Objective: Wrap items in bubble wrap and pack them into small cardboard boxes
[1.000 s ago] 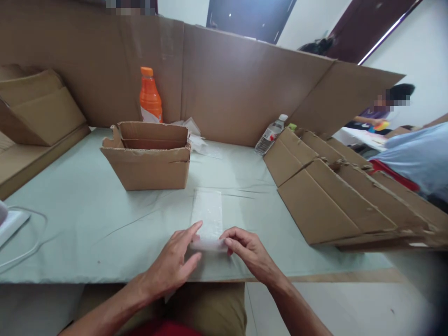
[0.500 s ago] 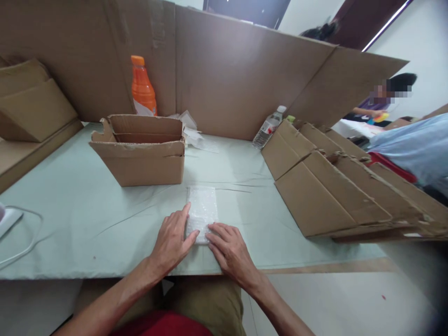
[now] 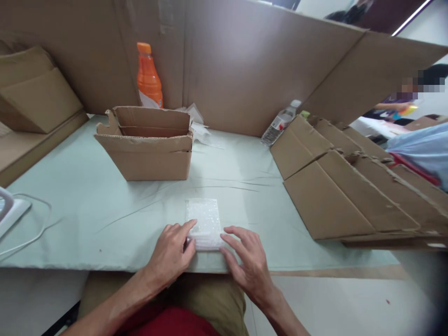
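Observation:
A small piece of clear bubble wrap (image 3: 206, 214) lies flat on the table near its front edge, its near end folded over into a thicker band. My left hand (image 3: 171, 249) has its thumb and index finger closed on the left side of that folded band. At the opposite side, my right hand (image 3: 249, 256) has its fingers spread, with the index fingertip and thumb at the right end of the fold. Whether anything lies inside the wrap I cannot tell.
Beyond the wrap stands an open cardboard box (image 3: 157, 161). Behind it are an orange bottle (image 3: 150, 79) and crumpled clear plastic (image 3: 199, 128). A clear bottle (image 3: 280, 123) leans by cardboard bins (image 3: 336, 200) on the right. A white cable (image 3: 44, 224) lies left; a cardboard wall (image 3: 238, 65) closes the back.
The near end of the bubble wrap is folded further away from me, so the piece looks shorter. My right hand has shifted right off its top, its fingers more spread. The view has shifted slightly.

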Tool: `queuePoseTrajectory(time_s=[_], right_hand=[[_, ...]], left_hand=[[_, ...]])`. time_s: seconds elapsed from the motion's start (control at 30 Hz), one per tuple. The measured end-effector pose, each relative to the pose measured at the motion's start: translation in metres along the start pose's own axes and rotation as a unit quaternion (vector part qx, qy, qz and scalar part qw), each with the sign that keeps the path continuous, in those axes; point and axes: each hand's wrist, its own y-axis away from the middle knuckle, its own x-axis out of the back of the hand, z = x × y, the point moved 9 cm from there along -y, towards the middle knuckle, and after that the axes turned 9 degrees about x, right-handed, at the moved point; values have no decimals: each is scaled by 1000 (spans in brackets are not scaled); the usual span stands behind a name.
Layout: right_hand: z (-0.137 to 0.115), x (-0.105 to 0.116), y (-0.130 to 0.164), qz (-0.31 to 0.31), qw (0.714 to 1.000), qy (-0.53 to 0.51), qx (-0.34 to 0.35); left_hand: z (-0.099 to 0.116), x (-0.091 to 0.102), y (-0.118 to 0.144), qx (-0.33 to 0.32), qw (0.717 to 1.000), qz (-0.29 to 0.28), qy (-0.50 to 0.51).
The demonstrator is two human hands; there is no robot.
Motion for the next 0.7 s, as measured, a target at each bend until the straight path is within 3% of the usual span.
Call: queuePoseTrajectory(time_s=[0.13, 0.23, 0.3, 0.4, 0.47, 0.57, 0.7], right_hand=[[-12, -26, -2, -100, 992, 16, 70], [-9, -32, -6, -102, 993, -15, 60], [-7, -33, -7, -105, 992, -61, 32], [-3, -35, -3, -124, 985, -120, -24], [-3, -28, -2, -101, 990, -96, -37], [-13, -14, -3, -48, 999, 2, 1], [-24, -30, -5, -108, 992, 45, 52]], left_hand=[[3, 6, -1, -20, 998, 38, -47], [13, 15, 9, -65, 996, 51, -15], [18, 16, 18, -89, 996, 14, 26], [14, 13, 22, -61, 995, -35, 68], [8, 12, 18, -38, 997, -28, 57], [3, 8, 6, -32, 999, 2, 6], [-6, 8, -4, 10, 999, 27, 20]])
